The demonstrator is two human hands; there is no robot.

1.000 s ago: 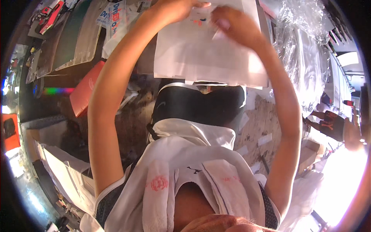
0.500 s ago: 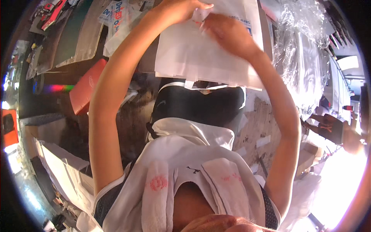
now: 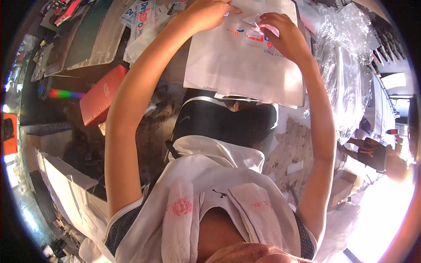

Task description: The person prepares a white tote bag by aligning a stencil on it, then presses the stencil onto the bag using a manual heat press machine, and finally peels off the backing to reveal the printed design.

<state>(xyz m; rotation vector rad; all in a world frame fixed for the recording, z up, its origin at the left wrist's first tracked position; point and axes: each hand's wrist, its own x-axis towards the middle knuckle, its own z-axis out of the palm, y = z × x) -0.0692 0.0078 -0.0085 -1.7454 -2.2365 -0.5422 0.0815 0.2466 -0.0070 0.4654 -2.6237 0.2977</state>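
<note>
A stack of white printed sheets (image 3: 243, 76) lies on the work surface in front of me, with small red and blue print near its far part. My left hand (image 3: 212, 14) rests at the far left of the stack, its index finger stretched out over the paper. At the far right of the stack, my right hand (image 3: 284, 36) has its fingers bent together on a small white slip of paper (image 3: 251, 20). The slip is partly hidden by the fingers, and its kind is too small to tell. The far end of the stack runs out of the picture.
To the left lie a red box (image 3: 101, 95), crumpled printed plastic wrapping (image 3: 142, 26) and dark flat boards (image 3: 94, 41). Shiny clear plastic (image 3: 344, 65) covers a pile on the right. Further right another person (image 3: 372, 155) is in view. Below are scuffed boards (image 3: 291, 151).
My right hand has moved right, away from my left hand, and shows the slip in its fingers. The stack sits slightly further right and lower, with its print uncovered.
</note>
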